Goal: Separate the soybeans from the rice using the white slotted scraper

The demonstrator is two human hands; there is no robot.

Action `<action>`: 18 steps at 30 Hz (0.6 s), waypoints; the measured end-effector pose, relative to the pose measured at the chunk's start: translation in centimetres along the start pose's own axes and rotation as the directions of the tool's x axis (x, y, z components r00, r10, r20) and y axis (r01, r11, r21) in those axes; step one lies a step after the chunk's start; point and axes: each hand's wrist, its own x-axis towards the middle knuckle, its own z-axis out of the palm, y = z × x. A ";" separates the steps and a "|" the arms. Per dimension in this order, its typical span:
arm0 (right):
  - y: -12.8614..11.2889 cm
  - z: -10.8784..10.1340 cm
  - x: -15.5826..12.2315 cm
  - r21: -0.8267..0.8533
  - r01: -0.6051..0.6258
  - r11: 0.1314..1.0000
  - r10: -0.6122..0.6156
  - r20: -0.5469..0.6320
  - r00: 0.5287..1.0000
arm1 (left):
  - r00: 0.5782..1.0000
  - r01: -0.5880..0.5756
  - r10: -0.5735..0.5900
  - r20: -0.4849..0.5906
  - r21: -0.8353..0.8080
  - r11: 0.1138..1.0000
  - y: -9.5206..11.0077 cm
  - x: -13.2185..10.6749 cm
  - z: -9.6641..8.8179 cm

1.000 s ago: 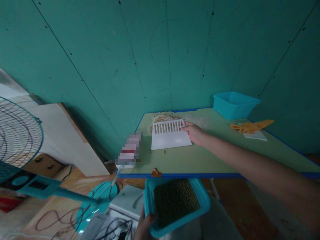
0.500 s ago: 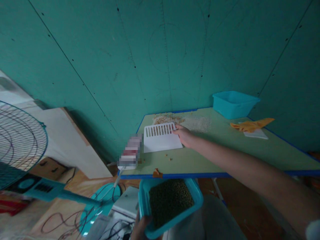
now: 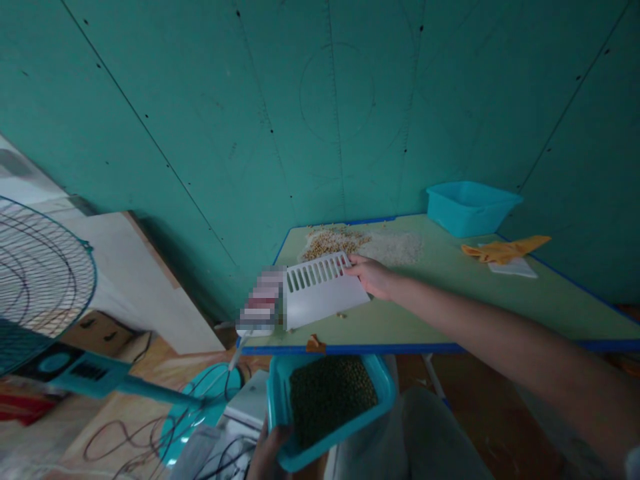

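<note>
Left hand (image 3: 269,451) curled around the rim of a turquoise basin (image 3: 386,390) of dark beans (image 3: 330,400), below the counter's front edge. Over the counter (image 3: 435,300), a white slotted scraper (image 3: 325,300), its right end pinched in the right hand (image 3: 373,277); tan beans (image 3: 334,241) lie behind. At right, a blue tub (image 3: 467,219) and orange cloth (image 3: 506,251).

At the left, a teal fan (image 3: 95,375) stands near a pale board (image 3: 143,283) (thin cables (image 3: 117,421) loop below).

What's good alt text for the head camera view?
A right hand holds a flat, slotted white panel over a pale-green, blue-edged table scattered with small tan pieces; a left hand holds a rectangular turquoise plastic tub of grains by the near edge.
</note>
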 end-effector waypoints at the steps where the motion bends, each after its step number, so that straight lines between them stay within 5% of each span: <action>1: 0.0 0.0 -0.2 0.002 -0.004 1.000 0.004 0.007 1.000 | 1.000 -0.017 0.017 -0.004 -0.017 1.000 -0.3 -0.3 0.0; 18: -0.3 -0.7 -2.3 0.035 -0.016 0.999 0.015 0.020 1.000 | 0.999 -0.042 0.040 -0.017 -0.089 0.995 -1.8 -1.9 1.8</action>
